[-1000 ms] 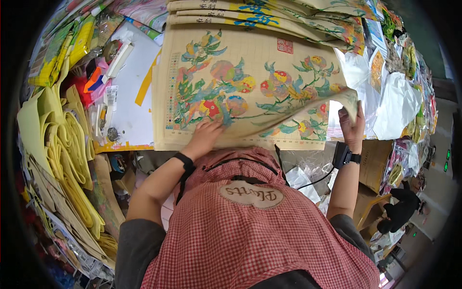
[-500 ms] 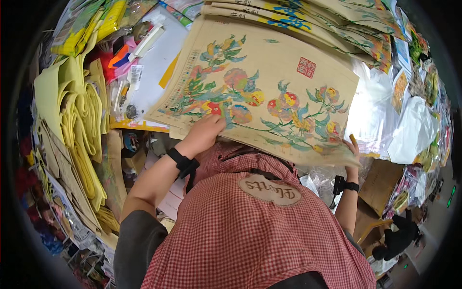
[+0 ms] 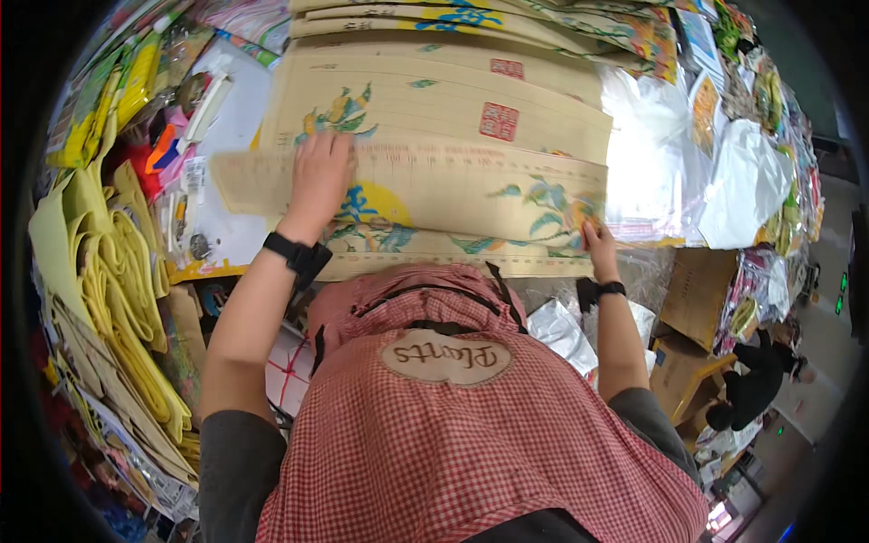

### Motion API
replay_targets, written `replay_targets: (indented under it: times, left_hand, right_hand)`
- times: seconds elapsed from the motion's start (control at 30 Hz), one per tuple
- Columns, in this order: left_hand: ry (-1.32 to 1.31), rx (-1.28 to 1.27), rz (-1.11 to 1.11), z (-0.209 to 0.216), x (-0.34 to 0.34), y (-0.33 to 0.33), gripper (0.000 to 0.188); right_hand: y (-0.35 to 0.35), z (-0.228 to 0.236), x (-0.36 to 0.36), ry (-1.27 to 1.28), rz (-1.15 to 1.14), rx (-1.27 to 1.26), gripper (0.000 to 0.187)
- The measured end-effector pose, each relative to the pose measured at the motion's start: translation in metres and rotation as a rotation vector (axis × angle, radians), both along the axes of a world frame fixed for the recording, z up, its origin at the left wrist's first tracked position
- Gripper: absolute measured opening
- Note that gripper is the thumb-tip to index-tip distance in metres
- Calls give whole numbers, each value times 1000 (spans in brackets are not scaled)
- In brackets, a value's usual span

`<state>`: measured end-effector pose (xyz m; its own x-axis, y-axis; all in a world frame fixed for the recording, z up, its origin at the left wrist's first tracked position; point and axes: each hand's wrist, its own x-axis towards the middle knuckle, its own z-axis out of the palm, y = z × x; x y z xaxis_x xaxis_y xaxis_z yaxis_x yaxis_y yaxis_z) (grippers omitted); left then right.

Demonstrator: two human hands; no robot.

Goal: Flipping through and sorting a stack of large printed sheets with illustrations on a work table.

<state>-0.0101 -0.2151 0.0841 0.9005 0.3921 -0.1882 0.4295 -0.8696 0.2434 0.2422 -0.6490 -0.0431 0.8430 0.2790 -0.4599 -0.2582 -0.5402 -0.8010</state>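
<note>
A tan sheet point(image 3: 434, 195) printed with colourful fruit and leaves lies in front of me, its near part folded over on itself. Across the upper left of that folded part rests my left hand point(image 3: 321, 181), fingers stretched out and pressing on the paper. My right hand point(image 3: 599, 249) pinches the folded sheet at its right edge, thumb on top. Further tan sheets with a red seal mark point(image 3: 500, 120) show beyond the fold. Whether they are separate layers or one piece is partly hidden.
Folded printed tan sheets point(image 3: 398, 20) are stacked at the far side. Yellow folded material point(image 3: 122, 271) hangs at the left. An orange-and-blue cutter point(image 3: 163, 149) and small tools lie on the left. White plastic point(image 3: 747, 185) and a cardboard box point(image 3: 706, 299) are on the right.
The sheet's near part has been turned over, so the large flower print is now mostly covered. My left hand has moved up and left; my right hand has shifted left and grips the fold's edge.
</note>
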Motion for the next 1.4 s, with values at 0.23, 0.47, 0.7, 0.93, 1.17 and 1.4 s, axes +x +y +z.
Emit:
replay_targets:
  times: [0.23,0.47,0.7,0.93,1.17,1.4]
  left_hand:
    - [-57,85,-134,-66,1,-50,57]
    - [-70,120,-12,-115,-1,-47,60]
    - [-92,105,-31,-140,-4,-41,62]
    - [101,290,467,-157,-75,19,73]
    - [-781,-1174,1181,-159,-102,48,41]
    - [-623,-1974,1080,-107,-20,-43,31]
  right_hand:
    - [8,-37,-1,-267,-184,-91,25]
    - [18,-16,-15,-229,-345,-155,27]
    - [82,-1,-55,-934,193,-719,53]
    - [75,-36,-65,-749,262,-928,63]
    - [81,24,-75,-83,200,-276,48]
    - [114,12,-117,888,-312,749,37]
